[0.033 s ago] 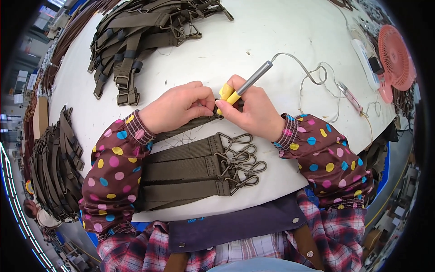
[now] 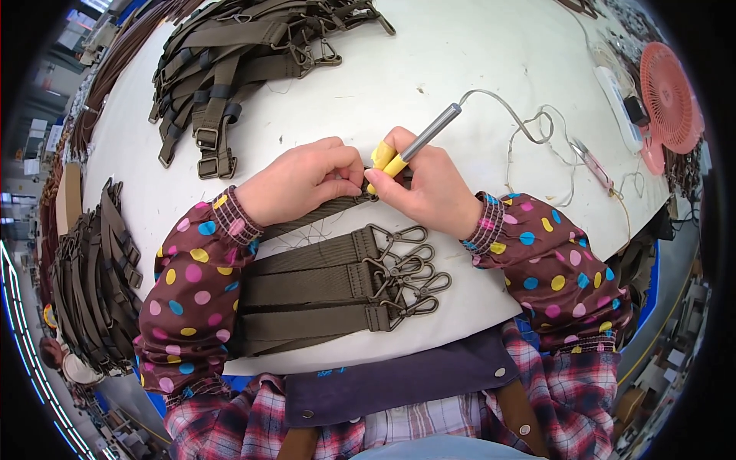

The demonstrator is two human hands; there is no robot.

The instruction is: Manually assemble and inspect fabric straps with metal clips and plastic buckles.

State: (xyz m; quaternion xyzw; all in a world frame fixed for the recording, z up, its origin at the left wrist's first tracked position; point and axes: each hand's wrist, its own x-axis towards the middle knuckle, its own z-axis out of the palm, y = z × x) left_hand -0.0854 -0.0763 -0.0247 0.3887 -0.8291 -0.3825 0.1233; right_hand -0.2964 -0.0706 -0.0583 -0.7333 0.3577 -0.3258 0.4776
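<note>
The left hand (image 2: 307,180) pinches a dark strap (image 2: 326,209). The right hand (image 2: 429,188) is curled round a yellow-and-silver pen tool (image 2: 434,129). Nearer, more straps (image 2: 307,285) lie on the white surface (image 2: 475,295).

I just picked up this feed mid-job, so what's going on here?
A person works at a white table. The right hand grips a corded tool like a pen, while the left hand pinches a dark strap. The tool's tip is hidden, so contact is unclear. More straps lie side by side nearer the body, and a pile sits at the far left.
</note>
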